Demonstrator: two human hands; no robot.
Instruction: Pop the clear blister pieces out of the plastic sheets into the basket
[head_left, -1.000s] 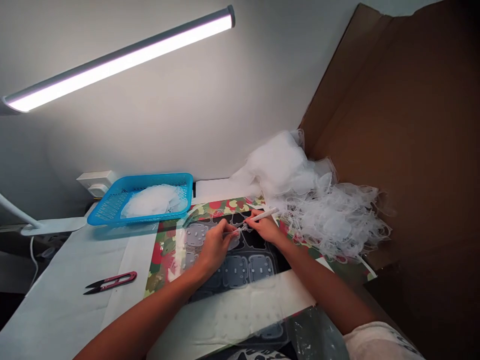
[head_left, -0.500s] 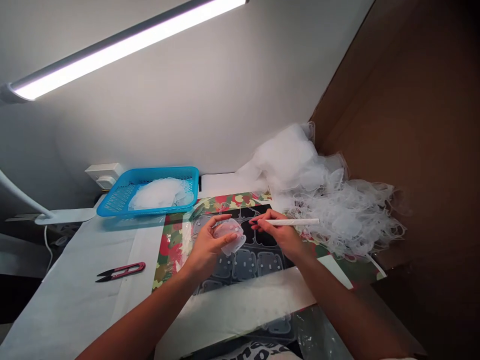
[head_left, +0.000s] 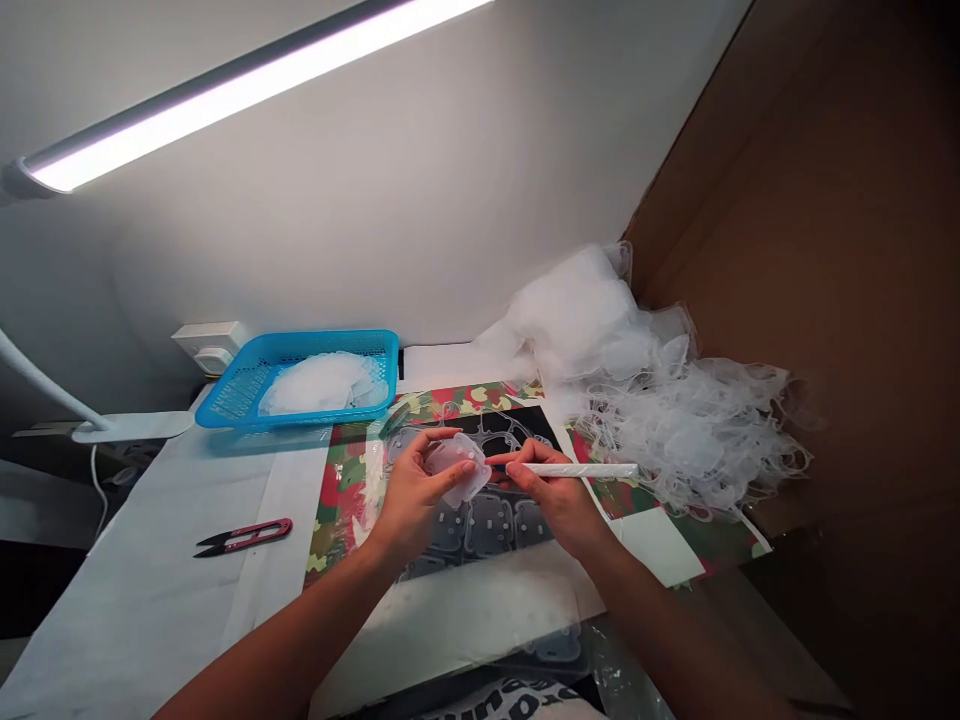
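Observation:
My left hand [head_left: 420, 490] is closed on a thin, translucent plastic piece [head_left: 466, 478], holding it up above the work surface; whether several are stacked there I cannot tell. My right hand [head_left: 556, 500] grips a white pen-shaped tool [head_left: 592, 470] like a pencil, its rear end pointing right. The fingertips of that hand are close to the right edge of the plastic piece, and the tool's tip is hard to make out. Beneath both hands lies a clear plastic sheet with moulded rounded shapes [head_left: 489, 525], part of it cut out into an open web over black.
A blue basket [head_left: 225, 400] holds a pile of translucent pieces [head_left: 322, 385]. Red-handled thread snips [head_left: 244, 538] lie on the left. Tangled clear plastic offcuts [head_left: 697, 430] are heaped at the right by a brown panel [head_left: 840, 300]. A lamp base [head_left: 142, 426] stands far left.
My right hand has moved down and slightly left with the white tool, bringing its fingertips up to the plastic piece. My left hand has stayed nearly in place, the piece turned slightly.

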